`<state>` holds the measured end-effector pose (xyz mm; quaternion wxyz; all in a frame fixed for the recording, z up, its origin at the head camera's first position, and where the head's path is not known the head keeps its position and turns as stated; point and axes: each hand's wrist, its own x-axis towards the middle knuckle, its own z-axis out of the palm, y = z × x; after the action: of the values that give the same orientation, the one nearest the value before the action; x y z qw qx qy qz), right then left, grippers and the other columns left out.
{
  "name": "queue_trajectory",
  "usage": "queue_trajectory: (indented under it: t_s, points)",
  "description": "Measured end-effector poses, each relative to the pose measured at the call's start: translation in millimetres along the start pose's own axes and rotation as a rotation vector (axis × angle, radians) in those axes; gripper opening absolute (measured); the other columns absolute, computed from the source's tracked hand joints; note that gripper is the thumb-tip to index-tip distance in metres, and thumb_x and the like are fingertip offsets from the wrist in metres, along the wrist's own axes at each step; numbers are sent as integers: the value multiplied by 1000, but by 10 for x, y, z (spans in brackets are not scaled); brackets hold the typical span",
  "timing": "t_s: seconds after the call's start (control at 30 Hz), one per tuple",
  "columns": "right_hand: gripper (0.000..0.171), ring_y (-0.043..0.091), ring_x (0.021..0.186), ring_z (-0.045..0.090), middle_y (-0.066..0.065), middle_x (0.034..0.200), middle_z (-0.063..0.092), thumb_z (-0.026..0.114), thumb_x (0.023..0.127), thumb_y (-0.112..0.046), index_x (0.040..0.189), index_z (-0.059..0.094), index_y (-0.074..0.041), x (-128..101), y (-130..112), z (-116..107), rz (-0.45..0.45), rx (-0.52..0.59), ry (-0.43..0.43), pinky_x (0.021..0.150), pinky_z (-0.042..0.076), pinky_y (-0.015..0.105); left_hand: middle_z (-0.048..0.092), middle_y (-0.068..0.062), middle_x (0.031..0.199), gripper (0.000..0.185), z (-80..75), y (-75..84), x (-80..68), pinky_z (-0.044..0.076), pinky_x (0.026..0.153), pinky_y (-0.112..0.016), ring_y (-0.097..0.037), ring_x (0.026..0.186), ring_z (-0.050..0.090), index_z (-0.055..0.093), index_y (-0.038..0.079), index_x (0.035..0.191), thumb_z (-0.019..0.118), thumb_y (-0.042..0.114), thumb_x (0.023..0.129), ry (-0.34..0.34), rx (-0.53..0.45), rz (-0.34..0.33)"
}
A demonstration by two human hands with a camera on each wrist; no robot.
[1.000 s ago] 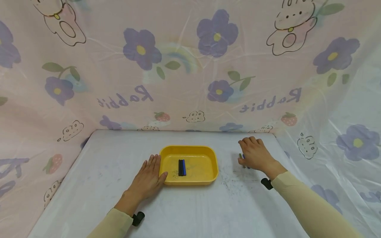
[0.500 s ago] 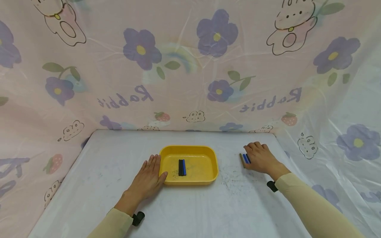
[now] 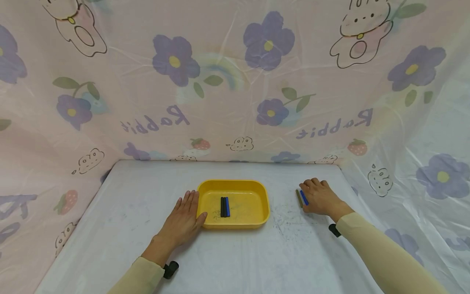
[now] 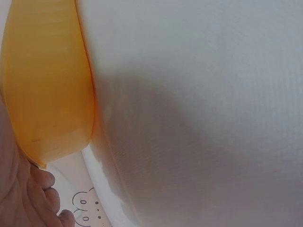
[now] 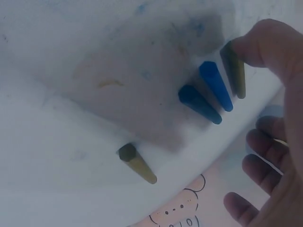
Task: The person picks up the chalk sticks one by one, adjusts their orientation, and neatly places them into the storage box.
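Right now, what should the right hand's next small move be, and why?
Perhaps the right hand should curl its fingers inward and pinch the brown crayon beside the blue one: in the right wrist view, its thumb overlaps that crayon's end, while the fingers sit apart.

I am seeing a left sleeve (image 3: 137, 274) of plain pale cream-yellow cloth, and a right sleeve (image 3: 385, 249) is matching it in colour; both are running long, down to the wrist. Beside the left one, a stubby black wrist piece (image 3: 171, 270) is jutting out, and near the right one I am spotting a second dark block (image 3: 334, 230). The left hand (image 3: 180, 224) and right hand (image 3: 320, 197) are showing bare.
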<state>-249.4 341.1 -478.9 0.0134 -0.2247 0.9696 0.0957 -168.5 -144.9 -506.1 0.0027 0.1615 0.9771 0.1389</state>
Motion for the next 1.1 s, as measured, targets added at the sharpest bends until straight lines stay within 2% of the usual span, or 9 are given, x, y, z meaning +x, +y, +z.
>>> queue_trajectory:
  t_s: [0.6,1.1]
  points:
    - [76,45,131,52,20,141,59,84,83,-39,144,57,-2,98,-12,26,-21,16,-80,102,45,68,23,-26,172,81,-22,13,-12,19,132,-58,-41,162,20,17,-7,165,44,47,112,-1,16,3]
    - [69,44,128,52,17,140,60,82,83,-39,141,62,-6,161,24,67,-43,-2,-102,99,45,67,27,-27,171,79,-42,29,-29,20,131,-58,-42,161,23,21,-8,164,46,45,112,17,3,2]
